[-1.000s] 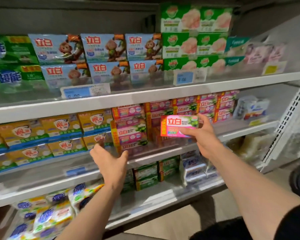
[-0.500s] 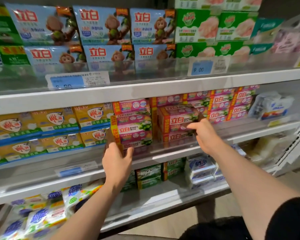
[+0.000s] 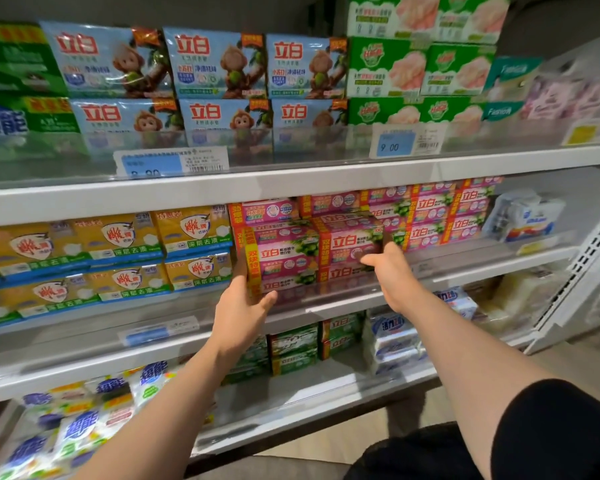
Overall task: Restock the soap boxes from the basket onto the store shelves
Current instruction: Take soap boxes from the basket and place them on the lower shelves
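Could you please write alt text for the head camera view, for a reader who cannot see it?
A person's right hand pushes a pink soap box onto the stacked pink boxes on the middle shelf, while the left hand steadies the neighbouring stack. Yellow soap packs sit further left.

Both forearms bare to the hands. Left hand (image 3: 239, 313), right hand (image 3: 392, 275): no rings or watch seen. Black short sleeve (image 3: 561, 431) above right elbow. Dark clothing (image 3: 413, 455) beneath.
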Demonstrator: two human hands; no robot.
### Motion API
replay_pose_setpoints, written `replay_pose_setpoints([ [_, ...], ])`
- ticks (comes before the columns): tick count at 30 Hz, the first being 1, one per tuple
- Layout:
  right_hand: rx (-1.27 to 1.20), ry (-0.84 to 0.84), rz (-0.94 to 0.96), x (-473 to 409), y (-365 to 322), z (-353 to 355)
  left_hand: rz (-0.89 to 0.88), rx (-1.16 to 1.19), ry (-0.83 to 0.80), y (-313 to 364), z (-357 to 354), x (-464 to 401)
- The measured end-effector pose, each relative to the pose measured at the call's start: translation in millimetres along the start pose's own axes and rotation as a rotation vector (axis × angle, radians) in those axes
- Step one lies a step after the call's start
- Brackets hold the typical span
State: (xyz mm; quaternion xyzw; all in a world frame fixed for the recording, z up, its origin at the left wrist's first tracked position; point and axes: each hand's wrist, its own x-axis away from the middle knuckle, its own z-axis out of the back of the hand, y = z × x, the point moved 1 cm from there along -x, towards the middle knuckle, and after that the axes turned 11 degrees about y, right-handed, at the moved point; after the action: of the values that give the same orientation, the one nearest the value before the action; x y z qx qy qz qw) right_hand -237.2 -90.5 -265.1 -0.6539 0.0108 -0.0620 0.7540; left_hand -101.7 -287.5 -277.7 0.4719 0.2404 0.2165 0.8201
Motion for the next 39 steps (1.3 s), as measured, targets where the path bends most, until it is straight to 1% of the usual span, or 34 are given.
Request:
replay_pose_setpoints([
  [2, 0.037, 0.059, 0.002, 3, 1, 3, 0.021, 0.060, -0.006, 1, 0, -1],
  [4, 0.047, 0.121, -0.005, 7, 1, 8, 0.029, 0.091, 0.070, 2, 0, 4],
  [6, 0.024, 0.160, -0.004, 15, -1, 15, 0.025, 0.070, 0.153, 2, 2, 14],
  [8, -0.002, 0.160, 0.000, 28, -4, 26, 0.010, 0.056, 0.224, 4, 3, 30],
  [10, -0.002, 0.127, 0.002, 42, -11, 40, -0.029, 0.092, 0.274, 13, 2, 51],
  [12, 0.026, 0.083, 0.011, 59, -21, 62, -0.079, 0.118, 0.255, 31, -6, 70],
  [14, 0.094, 0.056, 0.061, 77, -34, 92, -0.137, 0.161, 0.157, 55, -20, 90],
  [16, 0.145, 0.074, 0.117, 96, -49, 129, -0.212, 0.208, 0.028, 88, -41, 109],
  [20, 0.235, 0.162, 0.222, 127, -67, 222, -0.378, 0.275, -0.229, 159, -89, 158],
  [23, 0.305, 0.259, 0.230, 153, -69, 297, -0.486, 0.289, -0.395, 204, -123, 202],
  [25, 0.363, 0.329, 0.230, 169, -61, 345, -0.521, 0.318, -0.514, 224, -144, 229],
  [27, 0.450, 0.383, 0.219, 187, -49, 389, -0.559, 0.300, -0.615, 237, -165, 253],
  [29, 0.526, 0.441, 0.204, 206, -35, 429, -0.646, 0.256, -0.689, 244, -182, 275],
  [33, 0.668, 0.527, 0.123, 245, -4, 489, -0.743, 0.180, -0.838, 246, -213, 313],
  [36, 0.823, 0.526, 0.089, 276, 14, 519, -0.854, 0.034, -0.953, 243, -242, 336],
  [38, 0.949, 0.484, 0.074, 303, 18, 535, -0.909, -0.049, -1.039, 249, -253, 353],
  [39, 1.011, 0.458, 0.069, 316, 18, 542, -0.935, -0.051, -1.083, 254, -256, 364],
])
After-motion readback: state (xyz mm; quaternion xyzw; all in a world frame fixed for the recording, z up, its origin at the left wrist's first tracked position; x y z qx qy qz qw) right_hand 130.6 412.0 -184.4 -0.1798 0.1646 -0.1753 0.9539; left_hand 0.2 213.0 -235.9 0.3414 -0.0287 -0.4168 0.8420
